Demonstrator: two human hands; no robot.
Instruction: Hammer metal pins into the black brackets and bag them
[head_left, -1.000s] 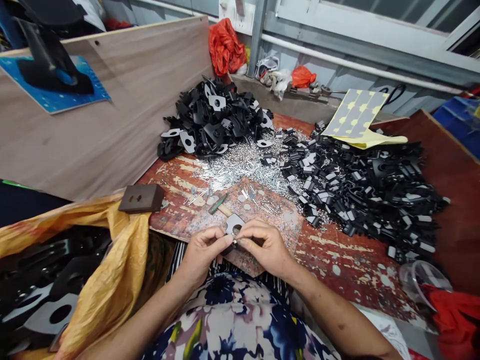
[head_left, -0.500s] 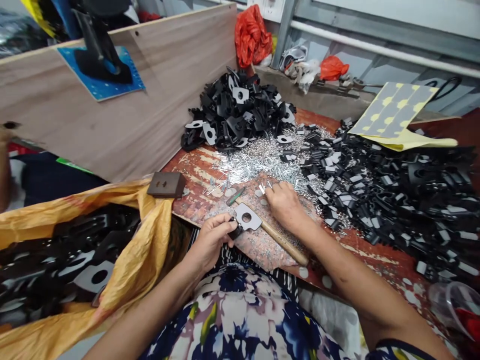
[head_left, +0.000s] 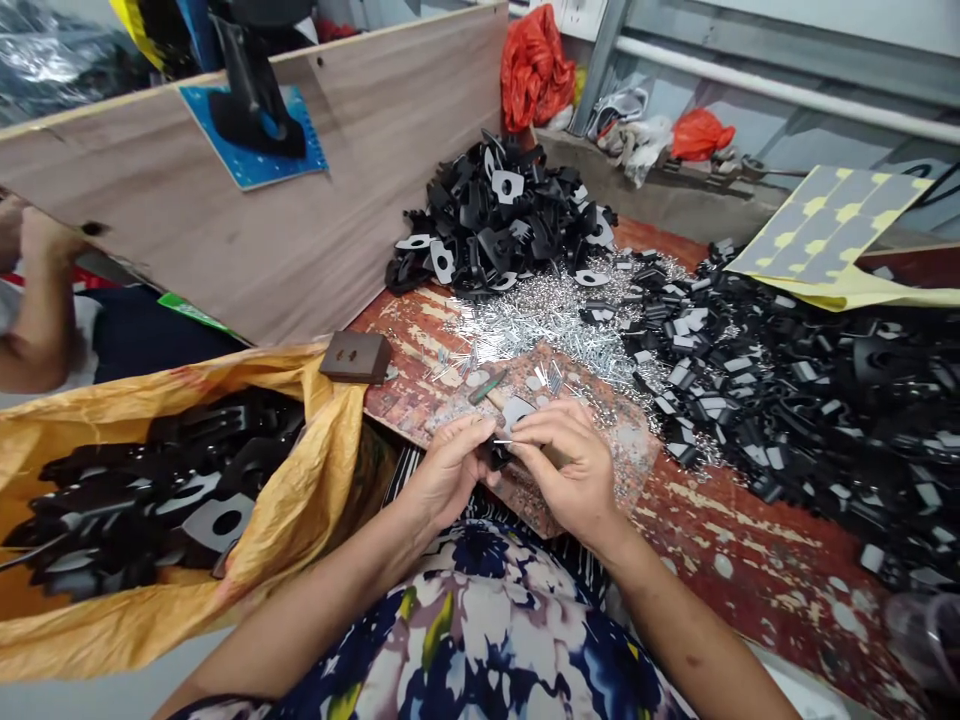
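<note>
Close in front of my body, my left hand (head_left: 456,468) grips a black plastic part with a grey face (head_left: 516,411), much of it covered by fingers. Pinched in the fingertips of my right hand (head_left: 576,468) is a thin metal pin (head_left: 503,442), lying across the part's near end. Whether the pin sits in a hole, I cannot tell. Just beyond both hands, a hammer (head_left: 487,387) rests on a speckled stone slab (head_left: 628,462); my right hand hides most of its handle. A few loose pins (head_left: 552,376) lie on the slab.
Shiny pins (head_left: 517,318) spread behind the slab, below a heap of black parts (head_left: 480,225). Smaller black pieces (head_left: 750,400) cover the right side. At left are a yellow sack (head_left: 330,450), a brown block (head_left: 355,357), a wooden board (head_left: 405,130) and another person's arm (head_left: 45,300).
My right hand has come from the loose pins to the black part, bringing a pin. The part is now tucked between both hands. The view has shifted slightly left.
</note>
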